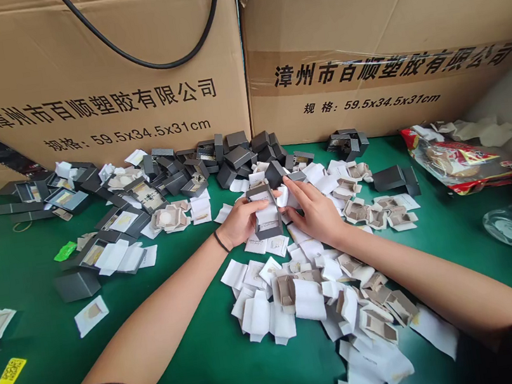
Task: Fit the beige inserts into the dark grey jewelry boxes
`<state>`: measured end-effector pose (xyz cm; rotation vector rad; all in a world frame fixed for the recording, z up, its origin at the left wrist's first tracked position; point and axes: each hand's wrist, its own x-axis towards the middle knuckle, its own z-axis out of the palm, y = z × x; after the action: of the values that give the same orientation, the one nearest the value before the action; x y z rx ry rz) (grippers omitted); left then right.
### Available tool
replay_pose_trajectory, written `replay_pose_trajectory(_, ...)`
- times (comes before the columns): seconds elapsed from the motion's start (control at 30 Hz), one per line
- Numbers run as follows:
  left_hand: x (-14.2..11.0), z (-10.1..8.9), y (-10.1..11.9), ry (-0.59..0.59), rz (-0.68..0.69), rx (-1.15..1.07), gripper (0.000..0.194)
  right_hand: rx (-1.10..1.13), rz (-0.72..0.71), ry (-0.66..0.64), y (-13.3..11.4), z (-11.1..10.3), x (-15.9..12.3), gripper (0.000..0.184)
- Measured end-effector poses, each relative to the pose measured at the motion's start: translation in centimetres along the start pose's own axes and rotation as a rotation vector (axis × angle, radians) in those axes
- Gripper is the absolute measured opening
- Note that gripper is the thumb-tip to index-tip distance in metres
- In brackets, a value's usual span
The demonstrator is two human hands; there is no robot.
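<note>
Near the middle of the table, my left hand (pixel 240 221) is closed around a small dark grey box (pixel 269 232) with a folded white paper insert (pixel 267 214) inside. Just right of that box, my right hand (pixel 315 211) has its thumb and fingers bent around a small white paper piece (pixel 282 197). Its index fingertip lies close to a dark box part (pixel 275 174); whether they touch is unclear. White folded papers and grey-backed card inserts (pixel 308 300) are heaped below and to the right of my hands.
Dark boxes (pixel 172 182) lie piled along the back, before large brown cartons (pixel 87 63). Further dark boxes (pixel 77 285) sit to the left near a green scrap (pixel 65 250). A red food packet (pixel 466 164) and a clear plastic container (pixel 511 227) are at right. A black cable (pixel 165 66) hangs above.
</note>
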<state>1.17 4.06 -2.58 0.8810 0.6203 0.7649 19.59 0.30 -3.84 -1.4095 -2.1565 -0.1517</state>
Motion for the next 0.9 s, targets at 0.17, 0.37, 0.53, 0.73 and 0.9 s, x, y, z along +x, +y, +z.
replay_pose_trajectory(0.17, -0.1, -0.1, 0.3, 0.074, -0.015, -0.027, 0.041, 0.077, -0.011, 0.063, 0.4, 0.4, -0.1, 0.056)
replay_pose_trajectory(0.37, -0.1, -0.2, 0.7, 0.096, -0.089, -0.127, 0.041, 0.160, 0.005, 0.089, 0.6, 0.6, -0.1, 0.049)
replay_pose_trajectory(0.53, 0.2, -0.8, 0.5, 0.090, -0.088, -0.149, 0.037, 0.155, -0.036, 0.112, 0.6, 0.4, 0.1, 0.050)
replay_pose_trajectory(0.73, 0.1, -0.7, 0.4, 0.074, -0.082, -0.098, 0.033, 0.221, -0.124, 0.166, 0.8, 0.4, 0.2, 0.045)
replay_pose_trajectory(0.9, 0.0, -0.3, 0.5, 0.093, -0.073, -0.065, 0.027, 0.312, -0.167, 0.171, 1.2, 0.6, 0.4, 0.041)
